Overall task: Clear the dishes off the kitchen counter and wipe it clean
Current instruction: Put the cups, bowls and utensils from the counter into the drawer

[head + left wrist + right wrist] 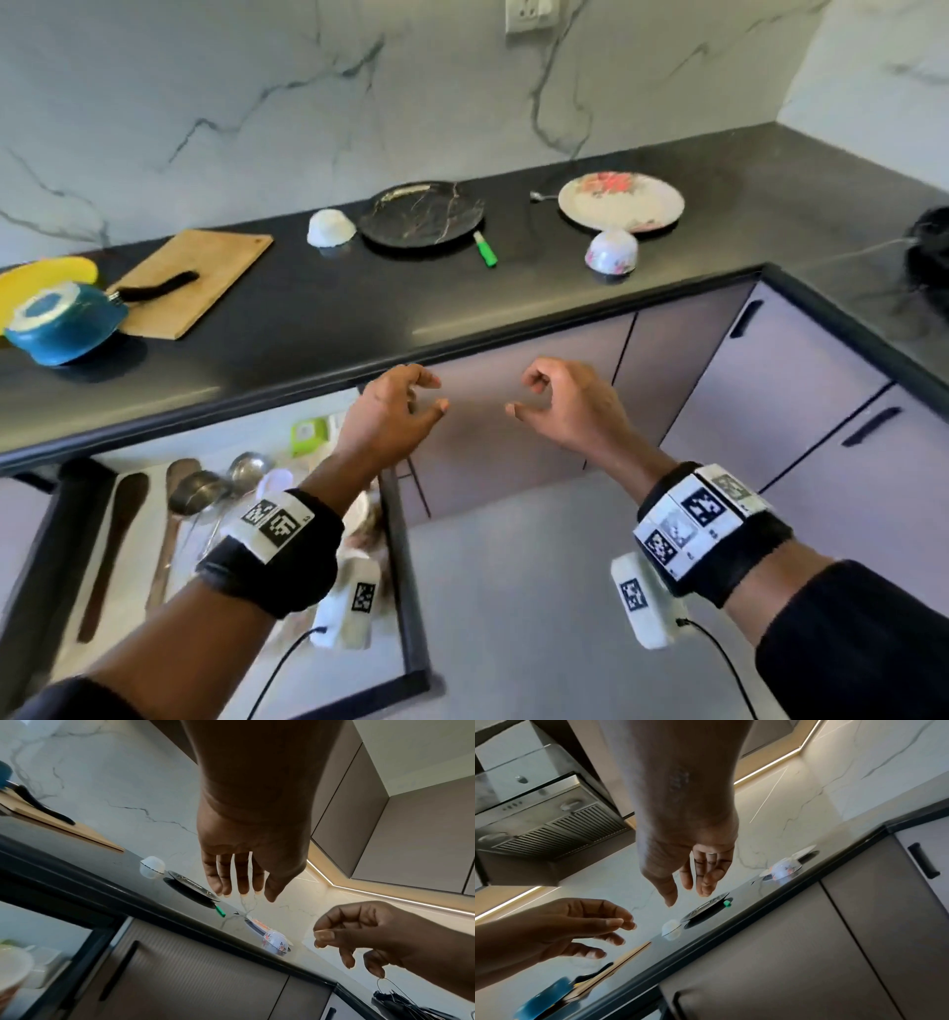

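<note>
On the black counter point(308, 318) lie an upturned white bowl point(331, 227), a black marbled plate point(421, 213), a green-handled utensil point(485, 249), a spoon point(542, 196), a floral plate point(621, 201) and an upturned floral bowl point(612, 255). My left hand point(436, 395) and right hand point(521, 395) hover side by side in front of the counter's front edge, below the dishes. Both are empty with loosely curled fingers. In the left wrist view the fingers point(241, 880) point toward the black plate point(190, 888). The right wrist view shows relaxed fingers point(703, 880) above that plate point(706, 908).
A wooden cutting board point(197, 280), a blue pan point(64, 324) with a black handle and a yellow plate point(46, 275) sit at the counter's left. A drawer point(405, 591) with ladles and spoons stands open below my left arm. A black appliance point(929, 252) sits at the right corner.
</note>
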`<state>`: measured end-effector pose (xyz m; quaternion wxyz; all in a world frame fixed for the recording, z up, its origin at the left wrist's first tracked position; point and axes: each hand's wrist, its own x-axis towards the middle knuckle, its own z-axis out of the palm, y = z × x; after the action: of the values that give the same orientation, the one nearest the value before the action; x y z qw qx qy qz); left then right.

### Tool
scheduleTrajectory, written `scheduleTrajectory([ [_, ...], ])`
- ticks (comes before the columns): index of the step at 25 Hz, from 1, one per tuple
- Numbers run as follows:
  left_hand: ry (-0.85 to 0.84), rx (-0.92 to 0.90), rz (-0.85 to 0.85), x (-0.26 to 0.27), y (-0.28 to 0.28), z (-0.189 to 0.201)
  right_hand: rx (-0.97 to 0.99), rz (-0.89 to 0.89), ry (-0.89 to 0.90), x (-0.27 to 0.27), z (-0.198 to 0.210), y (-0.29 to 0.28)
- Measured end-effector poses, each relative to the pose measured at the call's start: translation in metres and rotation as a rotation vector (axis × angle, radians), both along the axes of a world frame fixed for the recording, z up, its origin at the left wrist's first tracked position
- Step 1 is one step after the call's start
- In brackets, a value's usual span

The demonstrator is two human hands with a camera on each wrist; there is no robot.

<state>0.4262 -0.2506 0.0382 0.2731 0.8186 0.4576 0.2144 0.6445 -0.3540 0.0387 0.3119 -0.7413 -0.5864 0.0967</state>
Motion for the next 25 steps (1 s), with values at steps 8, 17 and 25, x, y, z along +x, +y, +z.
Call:
scheduleTrajectory([
  [8,-0.057,-0.04,0.001,0.126,0.071,-0.022,-0.016,-0.07,0.022,0.161,-0.023,0.087],
  [17,0.038,-0.08,-0.11,0.235,0.171,-0.037,-0.243,-0.22,-0.058,0.311,-0.053,0.235],
  [25,0.113,-0.129,-0.169,0.309,0.21,-0.032,-0.343,-0.029,-0.012,0.337,-0.04,0.287],
])
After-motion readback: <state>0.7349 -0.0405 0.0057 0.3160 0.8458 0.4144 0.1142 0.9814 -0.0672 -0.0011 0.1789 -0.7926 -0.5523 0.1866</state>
